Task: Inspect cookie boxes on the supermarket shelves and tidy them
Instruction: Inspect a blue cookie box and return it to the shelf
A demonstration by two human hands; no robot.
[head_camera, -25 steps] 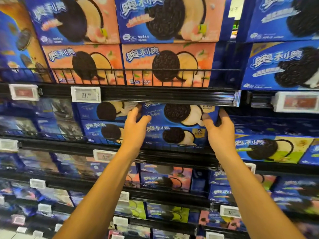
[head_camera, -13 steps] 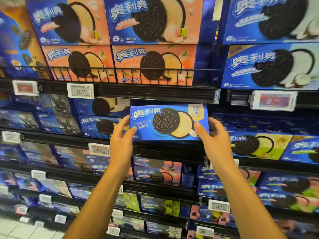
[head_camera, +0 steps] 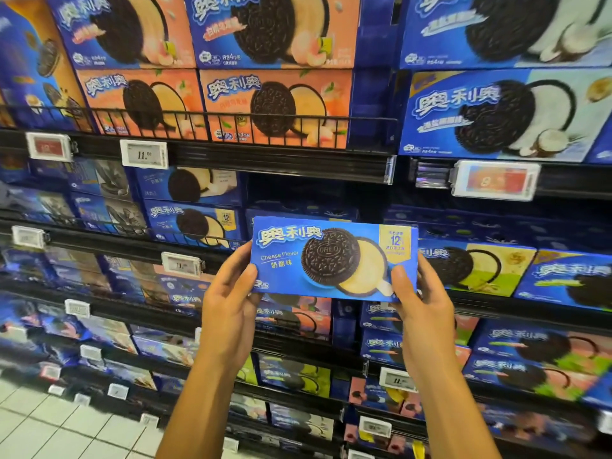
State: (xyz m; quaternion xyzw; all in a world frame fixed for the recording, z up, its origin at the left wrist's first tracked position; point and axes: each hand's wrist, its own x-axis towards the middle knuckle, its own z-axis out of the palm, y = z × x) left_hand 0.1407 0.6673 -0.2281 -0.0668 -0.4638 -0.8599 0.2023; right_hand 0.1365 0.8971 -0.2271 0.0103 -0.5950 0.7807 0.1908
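I hold a blue cheese-flavour cookie box (head_camera: 334,258) out in front of the shelves, its front face toward me. My left hand (head_camera: 228,293) grips its left end and my right hand (head_camera: 417,299) grips its right end. Behind it, the second shelf (head_camera: 251,167) has a dark gap where the box stood. To the left of that gap, two matching cheese boxes (head_camera: 193,220) remain stacked on the shelf.
Orange peach boxes (head_camera: 275,107) sit behind a wire rail on the top shelf, coconut boxes (head_camera: 496,114) to their right. Green-fronted boxes (head_camera: 477,266) stand right of the gap. Price tags (head_camera: 144,154) line the shelf edges. Several lower shelves hold more boxes; white floor tiles (head_camera: 49,429) lie lower left.
Both hands have pulled the cheese box out of its shelf slot and brought it down and toward me, leaving a dark gap behind it.
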